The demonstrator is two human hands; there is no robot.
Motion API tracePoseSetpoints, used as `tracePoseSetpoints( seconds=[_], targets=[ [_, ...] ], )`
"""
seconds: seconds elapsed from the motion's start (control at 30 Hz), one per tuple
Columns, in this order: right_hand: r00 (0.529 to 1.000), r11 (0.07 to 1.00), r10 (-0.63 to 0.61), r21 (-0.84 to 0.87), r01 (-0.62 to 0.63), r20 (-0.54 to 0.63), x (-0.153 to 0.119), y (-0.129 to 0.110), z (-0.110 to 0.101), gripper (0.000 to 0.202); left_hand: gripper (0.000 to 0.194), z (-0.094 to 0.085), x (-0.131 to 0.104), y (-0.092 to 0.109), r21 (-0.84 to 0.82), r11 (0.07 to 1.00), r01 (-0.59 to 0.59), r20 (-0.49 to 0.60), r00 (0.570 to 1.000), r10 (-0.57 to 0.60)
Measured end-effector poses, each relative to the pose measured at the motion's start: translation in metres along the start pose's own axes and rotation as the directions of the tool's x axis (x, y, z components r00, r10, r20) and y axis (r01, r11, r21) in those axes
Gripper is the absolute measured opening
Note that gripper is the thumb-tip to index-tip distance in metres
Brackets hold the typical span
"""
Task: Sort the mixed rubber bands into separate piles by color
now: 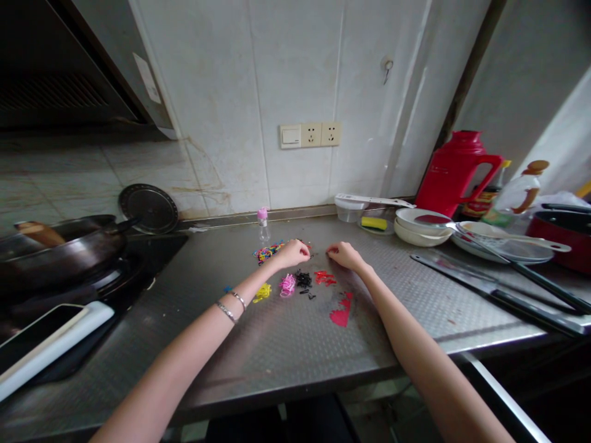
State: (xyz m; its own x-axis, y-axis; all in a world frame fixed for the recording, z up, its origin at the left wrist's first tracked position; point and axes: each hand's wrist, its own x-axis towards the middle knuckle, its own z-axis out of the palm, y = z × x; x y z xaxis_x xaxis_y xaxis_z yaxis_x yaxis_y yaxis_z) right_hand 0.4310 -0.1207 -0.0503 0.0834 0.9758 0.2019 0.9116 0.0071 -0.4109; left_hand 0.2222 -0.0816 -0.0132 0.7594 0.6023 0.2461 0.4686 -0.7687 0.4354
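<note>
Small colored bands lie in heaps on the metal counter point(286, 357): a mixed heap point(266, 253), a yellow one point(262, 292), a pink one point(287, 285), a black one point(303, 280) and a red one point(325, 278). My left hand point(295, 252) is just right of the mixed heap, its fingers closed in a pinch; what they hold is too small to make out. Further right, my right hand point(344, 254) is above the red heap, fingertips pressed together near the counter, contents unclear. A red patch point(341, 311) lies nearer the front edge.
Behind the mixed heap stands a small pink-capped bottle point(263, 226). A wok point(60, 252) and a white device point(55, 344) are at left. Stacked bowls point(422, 231), a sponge point(373, 223), a red thermos point(455, 175) and a knife point(530, 304) are at right.
</note>
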Motion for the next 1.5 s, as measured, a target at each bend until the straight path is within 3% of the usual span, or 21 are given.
tracePoseSetpoints(
  seconds=[0.27, 0.4, 0.5, 0.6, 0.7, 0.87, 0.93, 1.07, 1.5],
  targets=[
    [1.000, 1.000, -0.030, -0.003, 0.030, 0.005, -0.004, -0.005, -0.003, 0.027, 0.020, -0.017, -0.042, 0.007, -0.094, 0.996, -0.003, 0.169, 0.985, 0.019],
    [1.000, 1.000, -0.018, -0.012, 0.018, 0.014, -0.006, -0.008, -0.004, 0.027, 0.024, -0.024, -0.053, 0.007, -0.120, 0.992, 0.039, 0.154, 0.988, -0.020],
    [1.000, 1.000, -0.005, -0.027, 0.005, 0.012, -0.007, -0.010, -0.004, 0.027, 0.026, -0.034, -0.062, -0.007, -0.164, 0.982, 0.096, 0.114, 0.991, -0.077],
    [1.000, 0.998, -0.017, -0.061, 0.015, -0.020, -0.008, -0.013, -0.003, 0.025, 0.027, -0.048, -0.074, -0.034, -0.247, 0.949, 0.195, 0.074, 0.981, -0.182],
    [0.994, 0.994, -0.074, -0.089, 0.066, -0.086, -0.009, -0.020, 0.000, 0.025, 0.027, -0.059, -0.090, -0.069, -0.328, 0.891, 0.315, -0.033, 0.939, -0.344],
    [0.981, 0.981, -0.185, -0.070, 0.181, -0.061, -0.013, -0.041, 0.011, 0.024, 0.031, -0.067, -0.115, -0.114, -0.468, 0.726, 0.504, -0.125, 0.775, -0.619],
    [0.975, 0.973, -0.221, -0.070, 0.218, -0.037, -0.014, -0.048, 0.016, 0.025, 0.033, -0.067, -0.121, -0.123, -0.538, 0.668, 0.514, -0.125, 0.735, -0.667],
    [0.970, 0.968, -0.236, -0.098, 0.230, -0.054, -0.014, -0.056, 0.025, 0.029, 0.035, -0.064, -0.125, -0.128, -0.620, 0.628, 0.469, -0.126, 0.731, -0.670],
    [0.981, 0.979, -0.173, -0.124, 0.161, -0.088, -0.014, -0.060, 0.023, 0.028, 0.035, -0.058, -0.127, -0.122, -0.521, 0.703, 0.484, -0.202, 0.731, -0.652]
  ],
)
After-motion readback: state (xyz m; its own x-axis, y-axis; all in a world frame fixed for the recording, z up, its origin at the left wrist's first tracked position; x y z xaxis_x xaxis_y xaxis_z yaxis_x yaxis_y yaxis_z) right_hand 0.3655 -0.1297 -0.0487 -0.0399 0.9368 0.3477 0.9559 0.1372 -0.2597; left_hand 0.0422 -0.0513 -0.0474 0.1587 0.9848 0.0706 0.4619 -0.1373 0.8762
